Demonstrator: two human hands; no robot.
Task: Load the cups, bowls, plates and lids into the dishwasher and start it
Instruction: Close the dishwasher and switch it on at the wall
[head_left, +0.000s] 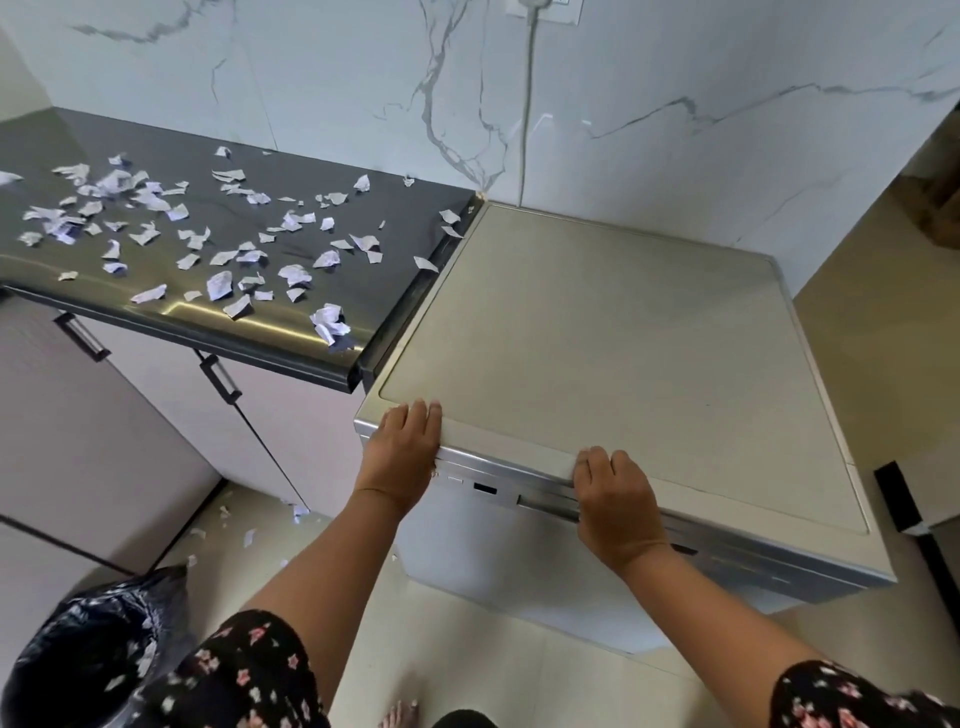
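Note:
A white freestanding dishwasher (597, 332) with a flat beige top stands against the marble wall, its door (498, 551) closed. A silver control strip (498, 486) runs along the top of the door. My left hand (402, 457) lies over the front left edge of the top, fingers curled over the lip. My right hand (615, 499) grips the front edge further right, covering part of the door handle (545, 503). No cups, bowls, plates or lids are in view.
A dark counter (208, 171) to the left carries several torn paper scraps (218, 285). White cabinets with black handles (223, 376) sit below it. A black bin bag (93, 644) stands on the tiled floor at lower left. A power cord (527, 104) hangs down the wall.

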